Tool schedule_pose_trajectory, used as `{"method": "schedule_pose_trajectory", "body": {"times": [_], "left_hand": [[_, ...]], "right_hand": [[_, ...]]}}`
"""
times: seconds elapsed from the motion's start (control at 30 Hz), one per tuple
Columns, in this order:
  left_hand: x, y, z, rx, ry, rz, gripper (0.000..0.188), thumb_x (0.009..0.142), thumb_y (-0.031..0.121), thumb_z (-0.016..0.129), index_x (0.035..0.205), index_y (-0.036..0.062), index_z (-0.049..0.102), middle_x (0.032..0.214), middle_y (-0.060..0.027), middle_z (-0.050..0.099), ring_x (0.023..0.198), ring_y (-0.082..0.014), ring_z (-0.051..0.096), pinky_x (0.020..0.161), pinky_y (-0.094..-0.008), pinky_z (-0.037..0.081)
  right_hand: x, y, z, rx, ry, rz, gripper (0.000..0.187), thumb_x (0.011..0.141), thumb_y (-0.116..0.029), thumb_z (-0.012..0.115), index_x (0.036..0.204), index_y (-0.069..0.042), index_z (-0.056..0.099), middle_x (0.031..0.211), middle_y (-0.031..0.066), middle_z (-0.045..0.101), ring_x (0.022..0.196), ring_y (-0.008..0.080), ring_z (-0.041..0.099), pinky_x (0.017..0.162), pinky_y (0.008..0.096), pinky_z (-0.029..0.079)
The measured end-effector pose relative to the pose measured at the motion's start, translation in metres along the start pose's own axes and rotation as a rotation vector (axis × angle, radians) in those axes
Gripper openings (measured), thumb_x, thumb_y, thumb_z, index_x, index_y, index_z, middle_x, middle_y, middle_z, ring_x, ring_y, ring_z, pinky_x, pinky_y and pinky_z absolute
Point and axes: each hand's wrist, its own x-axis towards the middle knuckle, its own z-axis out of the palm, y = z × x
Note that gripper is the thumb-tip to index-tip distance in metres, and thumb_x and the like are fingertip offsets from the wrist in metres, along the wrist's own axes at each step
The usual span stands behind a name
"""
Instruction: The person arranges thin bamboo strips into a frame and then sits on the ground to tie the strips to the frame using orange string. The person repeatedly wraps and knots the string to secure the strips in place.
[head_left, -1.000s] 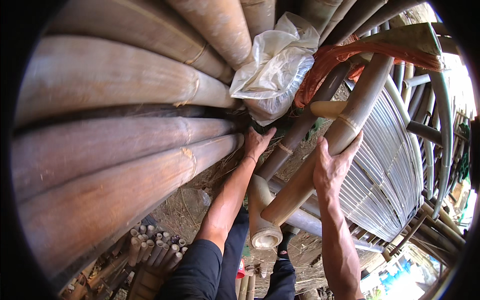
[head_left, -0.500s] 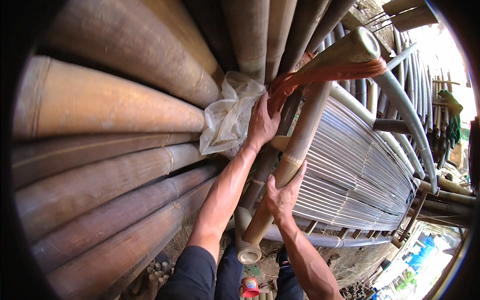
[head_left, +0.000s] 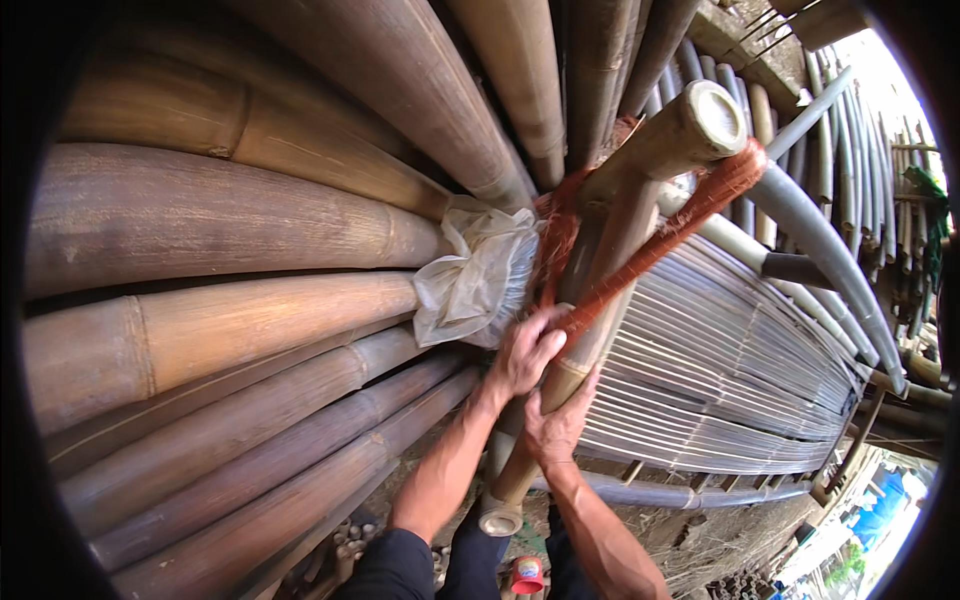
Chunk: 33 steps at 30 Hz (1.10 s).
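Observation:
My left hand [head_left: 528,352] is closed around a bundle of reddish-brown fibre strands [head_left: 655,262]. The strands slant up to the right from my fingers, across a bamboo post [head_left: 608,300] and towards the end of a thick bamboo crosspiece [head_left: 690,125]. More strands hang loose left of the post. My right hand [head_left: 560,428] grips the post just below my left hand, thumb on one side and fingers on the other. The post belongs to a bamboo frame with a slatted panel [head_left: 710,370]. Beside my left hand is a crumpled translucent plastic bag [head_left: 470,275].
Several thick bamboo poles [head_left: 230,215] fan out along the left and top. A curved grey pole [head_left: 825,255] arches over the panel's right side, with more poles stacked behind. A red container [head_left: 527,575] stands near my feet, and a blue sheet [head_left: 880,510] lies at lower right.
My left hand has come down and nearer, drawing the strands from a level line to a slant across the post. My right hand stays on the post. The whole view has shifted slightly.

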Motion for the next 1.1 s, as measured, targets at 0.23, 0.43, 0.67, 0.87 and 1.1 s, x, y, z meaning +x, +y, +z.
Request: {"method": "schedule_pose_trajectory", "body": {"times": [0.23, 0.43, 0.67, 0.87, 1.1], "left_hand": [[-0.081, -0.142, 0.010, 0.120, -0.366, -0.194, 0.037, 0.095, 0.034, 0.058, 0.111, 0.0006, 0.061, 0.104, -0.0128, 0.064, 0.092, -0.0210, 0.062, 0.083, -0.0367, 0.049], [-0.111, -0.093, -0.014, 0.228, -0.295, -0.627, 0.028, 0.093, 0.031, 0.055, 0.097, 0.0040, 0.062, 0.098, -0.0181, 0.064, 0.092, -0.0421, 0.061, 0.079, -0.0480, 0.049], [0.051, -0.152, 0.024, 0.609, 0.141, 0.042, 0.049, 0.085, 0.011, 0.057, 0.131, -0.0023, 0.046, 0.127, -0.0265, 0.051, 0.119, -0.0446, 0.050, 0.104, -0.0466, 0.043], [0.152, -0.242, 0.053, 0.404, 0.147, -0.252, 0.096, 0.075, 0.007, 0.061, 0.146, -0.0162, 0.001, 0.143, -0.0442, 0.028, 0.135, -0.0542, 0.031, 0.116, -0.0453, 0.028], [0.118, -0.251, 0.003, 0.573, -0.361, 0.177, 0.026, 0.079, 0.028, 0.062, 0.086, 0.0032, 0.065, 0.085, -0.0219, 0.066, 0.085, -0.0420, 0.063, 0.076, -0.0487, 0.051]], "right_hand": [[-0.005, -0.002, -0.001, 0.055, -0.084, 0.062, 0.098, 0.078, -0.015, 0.071, 0.152, 0.006, 0.009, 0.150, 0.0329, 0.027, 0.140, 0.0455, 0.029, 0.115, 0.0438, 0.029], [0.000, 0.003, 0.001, 0.065, -0.063, 0.121, 0.099, 0.078, -0.015, 0.072, 0.152, 0.006, 0.010, 0.150, 0.0322, 0.027, 0.141, 0.0433, 0.029, 0.116, 0.0423, 0.027], [0.000, -0.002, -0.003, 0.032, -0.065, 0.133, 0.099, 0.077, -0.014, 0.070, 0.152, 0.006, 0.009, 0.148, 0.0317, 0.030, 0.138, 0.0427, 0.035, 0.114, 0.0419, 0.031], [-0.001, 0.003, 0.000, 0.070, -0.112, 0.128, 0.104, 0.075, -0.015, 0.073, 0.152, 0.005, 0.007, 0.148, 0.0324, 0.029, 0.137, 0.0427, 0.036, 0.113, 0.0422, 0.032], [-0.003, -0.002, -0.004, 0.080, -0.124, 0.090, 0.102, 0.075, -0.014, 0.073, 0.151, 0.006, 0.008, 0.147, 0.0324, 0.029, 0.137, 0.0441, 0.035, 0.113, 0.0428, 0.031]]}}
